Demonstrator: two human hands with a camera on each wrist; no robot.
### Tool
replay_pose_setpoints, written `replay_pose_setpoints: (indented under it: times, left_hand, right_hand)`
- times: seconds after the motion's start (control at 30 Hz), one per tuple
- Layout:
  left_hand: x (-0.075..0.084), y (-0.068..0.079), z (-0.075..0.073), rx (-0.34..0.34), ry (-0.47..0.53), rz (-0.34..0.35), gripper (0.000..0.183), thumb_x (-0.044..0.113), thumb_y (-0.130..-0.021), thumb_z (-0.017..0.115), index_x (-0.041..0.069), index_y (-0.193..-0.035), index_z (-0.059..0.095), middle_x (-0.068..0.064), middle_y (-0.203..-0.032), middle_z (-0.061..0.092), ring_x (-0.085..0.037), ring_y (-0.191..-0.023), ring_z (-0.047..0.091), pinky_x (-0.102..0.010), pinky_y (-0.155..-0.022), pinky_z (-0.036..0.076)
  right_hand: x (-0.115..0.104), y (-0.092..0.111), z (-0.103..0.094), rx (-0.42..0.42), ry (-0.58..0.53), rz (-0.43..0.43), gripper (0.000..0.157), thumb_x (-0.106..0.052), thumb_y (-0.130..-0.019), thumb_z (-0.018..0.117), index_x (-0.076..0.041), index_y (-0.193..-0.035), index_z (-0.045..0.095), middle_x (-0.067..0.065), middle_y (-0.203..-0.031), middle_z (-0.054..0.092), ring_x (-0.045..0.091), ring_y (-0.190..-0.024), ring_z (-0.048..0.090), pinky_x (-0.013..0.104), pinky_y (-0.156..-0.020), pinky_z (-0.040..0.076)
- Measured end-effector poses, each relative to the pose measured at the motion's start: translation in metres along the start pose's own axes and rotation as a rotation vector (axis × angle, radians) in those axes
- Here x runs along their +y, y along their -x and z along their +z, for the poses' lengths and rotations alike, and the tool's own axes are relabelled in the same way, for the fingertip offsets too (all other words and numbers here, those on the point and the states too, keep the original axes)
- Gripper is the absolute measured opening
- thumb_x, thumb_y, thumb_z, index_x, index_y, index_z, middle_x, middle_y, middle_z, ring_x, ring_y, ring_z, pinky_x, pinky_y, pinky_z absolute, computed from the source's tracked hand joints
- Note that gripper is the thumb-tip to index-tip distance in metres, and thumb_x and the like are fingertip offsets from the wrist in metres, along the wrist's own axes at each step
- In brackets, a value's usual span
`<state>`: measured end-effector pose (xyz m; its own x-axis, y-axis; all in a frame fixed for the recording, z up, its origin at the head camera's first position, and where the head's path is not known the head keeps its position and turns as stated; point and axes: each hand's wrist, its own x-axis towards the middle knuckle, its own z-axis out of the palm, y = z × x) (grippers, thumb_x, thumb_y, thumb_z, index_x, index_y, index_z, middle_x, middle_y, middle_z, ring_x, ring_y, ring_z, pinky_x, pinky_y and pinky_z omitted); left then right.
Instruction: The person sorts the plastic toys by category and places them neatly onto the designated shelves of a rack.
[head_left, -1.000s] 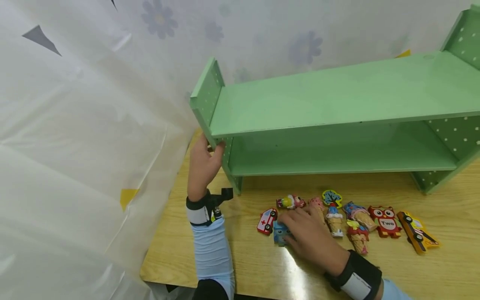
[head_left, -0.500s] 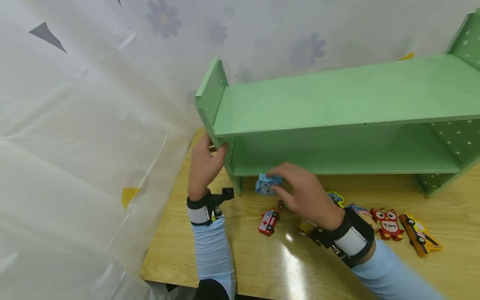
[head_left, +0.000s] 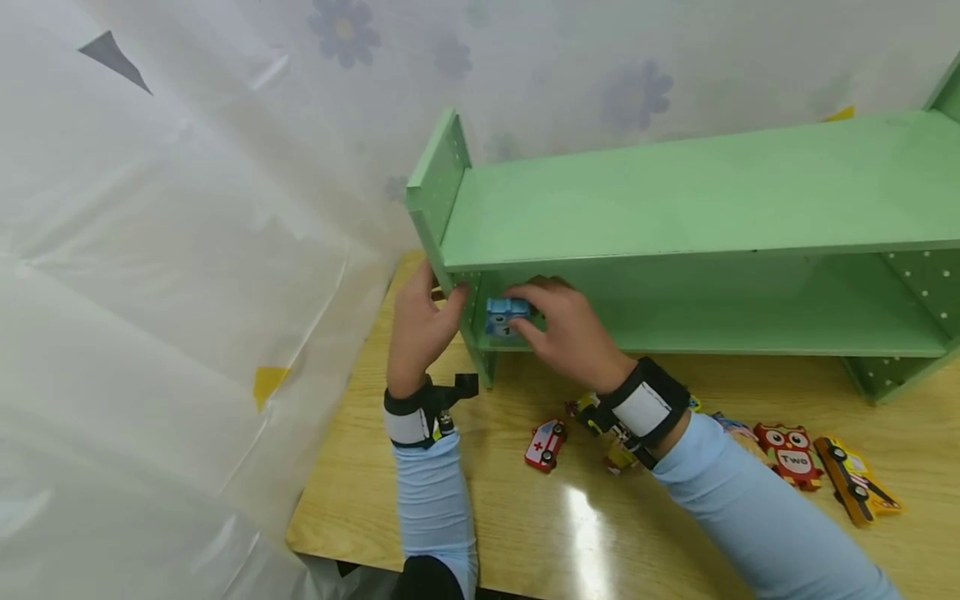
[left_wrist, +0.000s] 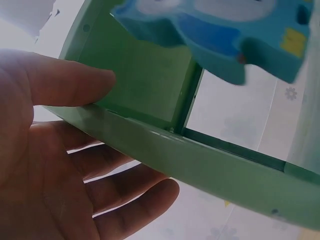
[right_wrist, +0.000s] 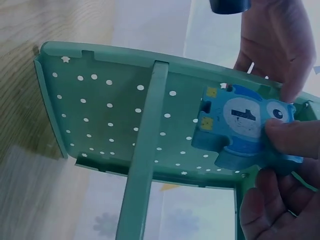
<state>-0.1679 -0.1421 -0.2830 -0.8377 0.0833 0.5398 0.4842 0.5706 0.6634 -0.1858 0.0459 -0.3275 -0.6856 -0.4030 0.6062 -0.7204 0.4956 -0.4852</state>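
A blue wooden owl toy (head_left: pixel 501 321) with a black number 1 is pinched between the thumb and fingers of my right hand (head_left: pixel 577 332). It stands upright at the left end of the green shelf's (head_left: pixel 675 200) lower level, just inside the opening. The right wrist view shows the owl (right_wrist: pixel 239 125) apart from the dotted side panel (right_wrist: pixel 110 110). My left hand (head_left: pixel 422 333) grips the front edge of that panel, thumb inside and fingers outside. In the left wrist view, the owl (left_wrist: pixel 225 40) hangs near the left thumb (left_wrist: pixel 75 85).
On the wooden table (head_left: pixel 360 500) in front lie a red-and-white ambulance toy (head_left: pixel 545 445), a red owl marked "Two" (head_left: pixel 787 454) and a yellow vehicle toy (head_left: pixel 857 481). Other small toys are partly hidden under the right wrist. White sheeting (head_left: pixel 150 333) hangs at the left.
My right hand has picked the blue owl up from the table and carried it up and left into the shelf's lower level. The left hand keeps its grip on the side panel.
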Motion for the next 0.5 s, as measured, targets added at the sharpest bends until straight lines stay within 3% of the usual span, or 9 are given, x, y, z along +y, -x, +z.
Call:
replay_pose_setpoints:
  times: [0.27, 0.5]
  left_hand:
    - [0.002, 0.000, 0.002, 0.000, 0.019, 0.024, 0.035, 0.004, -0.091, 0.057, -0.003, -0.125, 0.053, -0.025, -0.114, 0.064, -0.034, -0.101, 0.062, -0.050, -0.082, 0.055]
    - [0.001, 0.001, 0.004, 0.001, 0.004, 0.012, 0.034, 0.004, -0.090, 0.057, -0.002, -0.124, 0.054, -0.024, -0.112, 0.064, -0.034, -0.100, 0.062, -0.050, -0.081, 0.055]
  right_hand:
    - [0.009, -0.001, 0.000, -0.024, 0.035, 0.012, 0.035, -0.012, -0.084, 0.071, -0.003, -0.117, 0.065, 0.016, -0.109, 0.069, 0.029, -0.099, 0.061, 0.047, -0.087, 0.049]
    - [0.013, -0.001, 0.002, -0.039, 0.049, 0.026, 0.035, -0.014, -0.084, 0.071, -0.004, -0.118, 0.065, 0.016, -0.110, 0.069, 0.030, -0.100, 0.059, 0.048, -0.088, 0.049]
